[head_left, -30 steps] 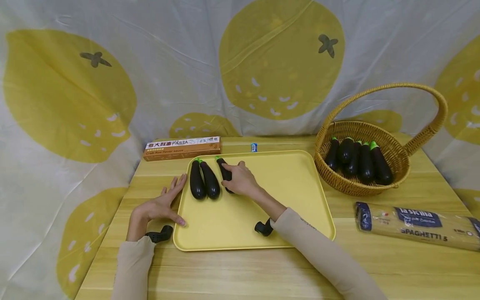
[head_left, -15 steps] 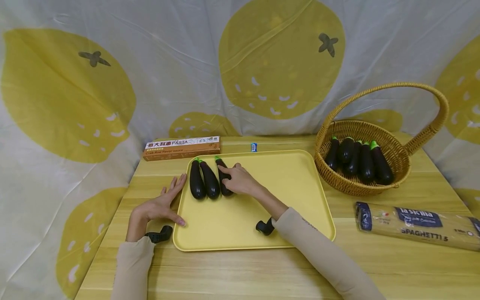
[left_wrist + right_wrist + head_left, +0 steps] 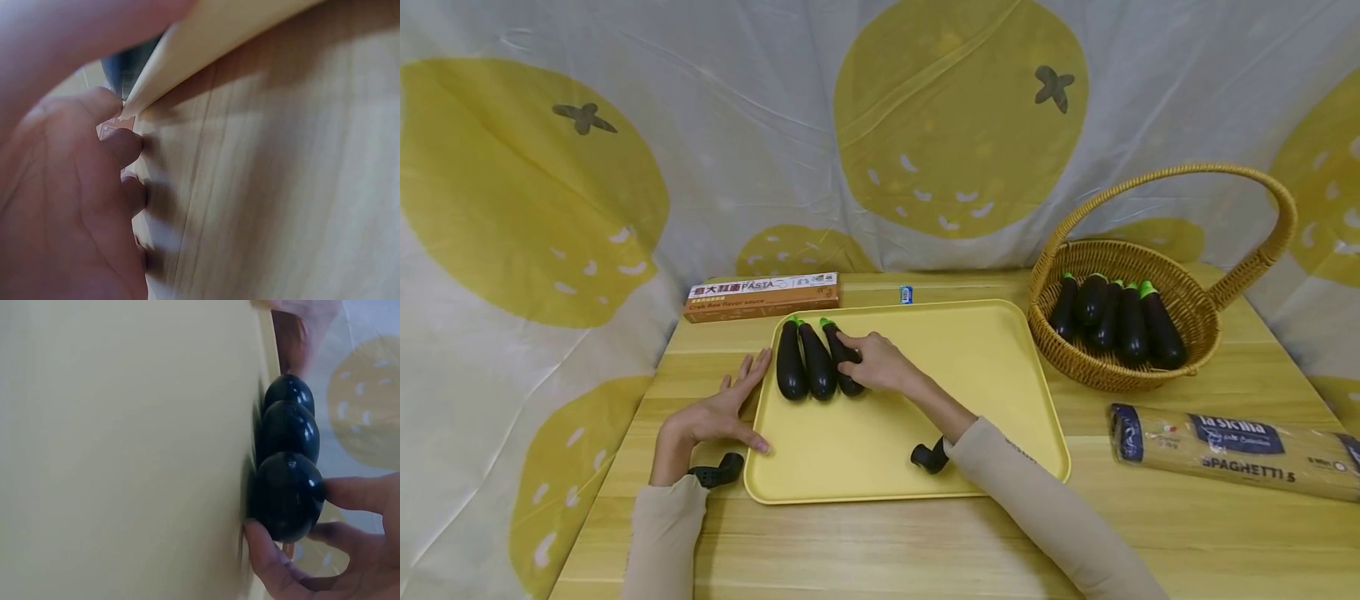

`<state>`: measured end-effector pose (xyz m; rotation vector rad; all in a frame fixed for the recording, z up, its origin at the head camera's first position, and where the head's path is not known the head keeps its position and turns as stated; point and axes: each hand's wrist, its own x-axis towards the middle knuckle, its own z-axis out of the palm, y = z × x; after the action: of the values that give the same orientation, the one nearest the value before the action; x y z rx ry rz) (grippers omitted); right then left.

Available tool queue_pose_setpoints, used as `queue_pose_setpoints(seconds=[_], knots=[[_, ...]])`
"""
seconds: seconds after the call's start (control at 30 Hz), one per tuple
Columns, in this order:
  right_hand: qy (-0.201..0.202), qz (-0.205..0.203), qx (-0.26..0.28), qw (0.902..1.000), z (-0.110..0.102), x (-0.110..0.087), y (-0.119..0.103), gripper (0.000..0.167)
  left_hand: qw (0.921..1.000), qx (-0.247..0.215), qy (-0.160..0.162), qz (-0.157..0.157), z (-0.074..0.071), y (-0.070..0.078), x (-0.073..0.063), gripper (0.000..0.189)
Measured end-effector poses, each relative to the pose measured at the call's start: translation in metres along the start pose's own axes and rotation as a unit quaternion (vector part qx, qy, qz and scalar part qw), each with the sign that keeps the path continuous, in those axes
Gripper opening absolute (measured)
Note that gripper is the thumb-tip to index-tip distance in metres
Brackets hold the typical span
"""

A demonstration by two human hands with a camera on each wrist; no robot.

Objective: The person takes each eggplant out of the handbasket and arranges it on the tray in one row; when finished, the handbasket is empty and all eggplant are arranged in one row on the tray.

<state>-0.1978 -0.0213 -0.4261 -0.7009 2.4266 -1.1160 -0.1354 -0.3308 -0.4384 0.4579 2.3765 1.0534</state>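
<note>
Three dark eggplants with green stem ends lie side by side on the left part of a yellow tray [image 3: 970, 392]: the left eggplant [image 3: 792, 371], the middle eggplant [image 3: 819, 371] and the right eggplant [image 3: 287, 494]. My right hand [image 3: 880, 364] pinches the right eggplant between thumb and fingers, covering part of it in the head view. In the right wrist view all three stand in a tight row, their rounded ends toward the camera. At the tray's left edge my left hand [image 3: 718, 414] is spread, thumb at the rim and fingertips along the side near the wooden table.
A wicker basket [image 3: 1112, 382] with a tall handle and several eggplants stands right of the tray. In front of it lies a spaghetti pack [image 3: 1232, 450]. A pasta box [image 3: 763, 304] and a small blue packet [image 3: 906, 294] sit behind the tray, before a lemon-print curtain.
My right hand has shifted the right eggplant leftward, closing most of the gap to the middle eggplant. The left hand keeps its place at the tray's edge.
</note>
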Motion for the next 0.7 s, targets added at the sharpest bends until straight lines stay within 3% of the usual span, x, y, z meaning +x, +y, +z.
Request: queue_pose_setpoints(seconds=[0.3,0.7], knots=[[0.018,0.011,0.002,0.9998,0.0041,-0.0042,-0.0043,0.063,1.0,0.006,0.005,0.006,0.0006,0.0012,0.0011,0.148],[0.014,0.014,0.001,0.9998,0.0055,-0.004,-0.0036,0.062,1.0,-0.005,0.003,0.004,0.0006,-0.0022,0.0006,0.148]])
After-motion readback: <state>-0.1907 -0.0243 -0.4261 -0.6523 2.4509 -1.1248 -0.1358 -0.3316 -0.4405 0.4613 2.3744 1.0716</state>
